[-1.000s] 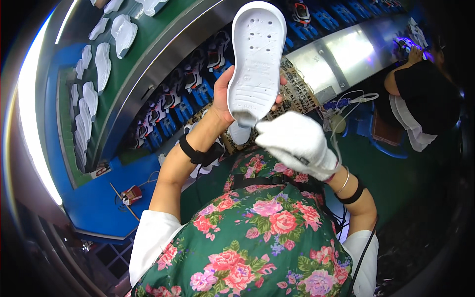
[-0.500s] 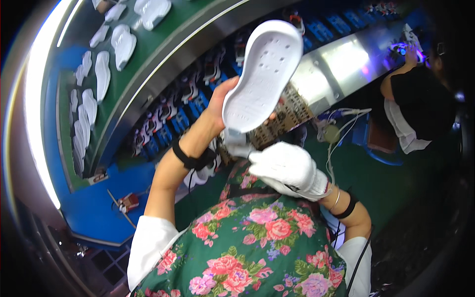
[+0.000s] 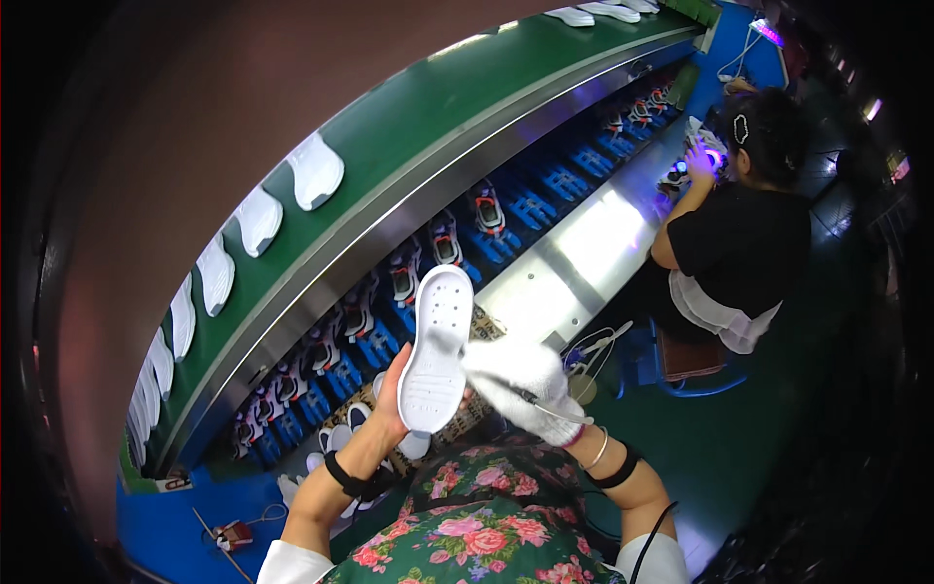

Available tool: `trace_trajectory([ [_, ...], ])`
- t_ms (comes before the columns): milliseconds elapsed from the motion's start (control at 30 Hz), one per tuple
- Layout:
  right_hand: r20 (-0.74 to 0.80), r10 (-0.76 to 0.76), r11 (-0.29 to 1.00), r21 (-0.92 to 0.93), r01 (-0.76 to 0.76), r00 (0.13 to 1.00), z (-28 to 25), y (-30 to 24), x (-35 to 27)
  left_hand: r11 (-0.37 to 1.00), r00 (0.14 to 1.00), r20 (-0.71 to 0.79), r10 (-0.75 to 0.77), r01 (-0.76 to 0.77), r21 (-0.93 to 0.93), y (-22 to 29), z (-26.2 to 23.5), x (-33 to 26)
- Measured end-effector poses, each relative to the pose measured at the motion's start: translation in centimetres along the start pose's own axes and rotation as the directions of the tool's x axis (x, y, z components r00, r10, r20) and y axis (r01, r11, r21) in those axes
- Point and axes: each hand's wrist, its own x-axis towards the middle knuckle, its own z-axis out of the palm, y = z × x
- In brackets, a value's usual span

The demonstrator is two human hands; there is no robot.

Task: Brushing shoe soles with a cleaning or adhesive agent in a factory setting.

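Note:
A white shoe sole [image 3: 433, 380] is held up before me, its inner face toward me, with small holes at the toe end and ridges at the heel. My bare left hand [image 3: 391, 387] grips it by its left edge, fingers passing behind. My right hand [image 3: 520, 384] wears a white knitted glove. Its closed fingertips are at the middle of the sole's right edge, smeared by motion. What they hold, if anything, I cannot make out.
Beyond runs a green conveyor belt [image 3: 384, 136] carrying several white soles [image 3: 316, 173]. Under it, shoe uppers [image 3: 446, 238] stand on blue racks. A metal ledge [image 3: 593, 243] leads toward a seated person [image 3: 744, 214] at the right, working under purple light. Shoes lie at lower left.
The sole has come lower and farther left, looking smaller. My gloved right hand has moved up from below the heel to the sole's right edge. The view has shifted, showing more belt.

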Motion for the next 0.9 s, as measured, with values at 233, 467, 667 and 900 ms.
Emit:
trace_trajectory([
  [233, 0.111, 0.097, 0.968, 0.22, -0.119, 0.989, -1.0, -0.2, -0.4, 0.992, 0.98, -0.159, 0.12, -0.114, 0.046, 1.2, 1.4, 2.2],
  [467, 0.079, 0.553, 0.667, 0.554, -0.498, 0.829, -8.6, 0.5, -1.6, 0.836, 0.93, 0.23, 0.287, -0.361, 0.413, 5.3, 9.0, 3.8],
  [667, 0.116, 0.654, 0.559, 0.592, -0.581, 0.747, -7.0, 5.3, -3.4, 0.875, 0.837, 0.469, 0.283, -0.425, 0.23, 12.9, 14.7, 11.8],
  [900, 0.154, 0.665, 0.551, 0.559, -0.619, 0.731, -5.6, 9.4, -3.1, 0.833, 0.862, 0.004, 0.506, -0.488, -0.263, 19.0, 15.8, 20.0],
])
